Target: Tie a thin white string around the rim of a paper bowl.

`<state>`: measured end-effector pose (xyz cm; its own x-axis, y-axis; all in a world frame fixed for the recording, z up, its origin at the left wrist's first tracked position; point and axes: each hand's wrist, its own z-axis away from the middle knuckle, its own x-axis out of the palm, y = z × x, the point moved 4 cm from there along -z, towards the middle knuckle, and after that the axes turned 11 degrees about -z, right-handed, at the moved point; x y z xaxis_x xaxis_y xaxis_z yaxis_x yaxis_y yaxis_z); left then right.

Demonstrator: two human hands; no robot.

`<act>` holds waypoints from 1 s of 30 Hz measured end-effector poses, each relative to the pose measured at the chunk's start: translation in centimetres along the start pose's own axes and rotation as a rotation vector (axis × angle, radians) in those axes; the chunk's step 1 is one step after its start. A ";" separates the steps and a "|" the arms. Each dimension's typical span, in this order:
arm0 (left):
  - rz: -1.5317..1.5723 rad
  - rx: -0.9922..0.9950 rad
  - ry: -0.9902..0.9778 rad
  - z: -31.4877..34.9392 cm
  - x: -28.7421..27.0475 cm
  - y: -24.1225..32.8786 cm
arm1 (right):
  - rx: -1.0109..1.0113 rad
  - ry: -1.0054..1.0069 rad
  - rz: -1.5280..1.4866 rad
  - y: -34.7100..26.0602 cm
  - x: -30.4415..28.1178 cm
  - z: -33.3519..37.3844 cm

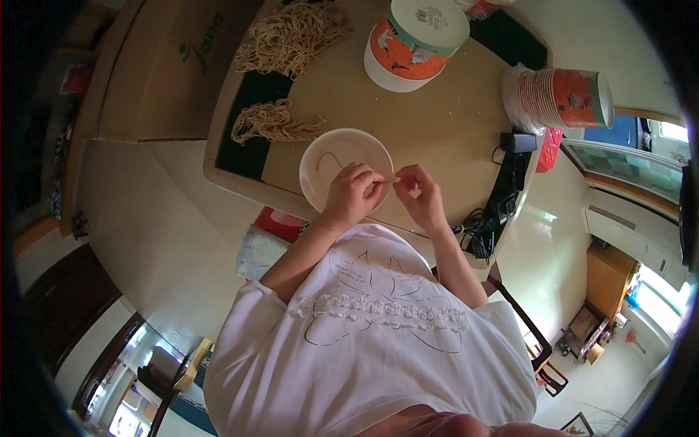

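Note:
My left hand (353,194) and my right hand (422,197) meet over the near right side of a round white bowl (313,188). Thumb and forefinger are pinched together on both. Between the fingertips shows a small pale bit of string (393,180), its ends covered by my fingers. A thin beige string (325,154) curls over the bowl's inside and runs toward my left hand. Just beyond the bowl, to the left, lies a small bundle of beige string (273,122). A larger tangled heap of string (295,38) sits farther back.
On the brown tabletop (331,87), an orange-and-white paper tub (408,54) with a pale base upward stands at the back. A stack of similar tubs (550,98) lies at the right. A black power adapter (518,142) and cables (477,222) line the right edge. A cardboard box (164,80) is left.

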<state>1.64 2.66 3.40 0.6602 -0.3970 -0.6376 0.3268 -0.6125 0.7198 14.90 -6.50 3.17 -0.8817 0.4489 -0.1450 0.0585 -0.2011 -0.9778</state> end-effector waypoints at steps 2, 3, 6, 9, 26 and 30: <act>0.002 0.000 0.004 0.0 -0.1 0.0 | 0.029 -0.003 -0.034 -0.1 0.1 0.0; 0.005 0.003 0.000 0.0 -0.1 0.1 | -0.009 -0.038 0.024 0.0 0.2 -0.1; 0.024 -0.013 -0.020 -0.1 -0.1 0.2 | 0.008 -0.064 -0.043 1.5 -0.2 0.1; 0.047 -0.040 -0.047 -0.1 0.0 0.1 | 0.124 -0.011 -0.335 2.8 -0.6 0.2; 0.164 -0.141 -0.097 0.0 0.5 -0.6 | 0.080 -0.058 -0.362 1.5 -0.1 0.3; 0.295 -0.243 -0.139 0.4 1.3 -1.2 | -0.073 -0.071 0.084 0.3 0.5 0.2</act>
<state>1.84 2.61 1.54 0.6574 -0.6305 -0.4126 0.2981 -0.2853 0.9109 14.34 -6.51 2.87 -0.9033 0.3696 -0.2178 0.1645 -0.1705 -0.9715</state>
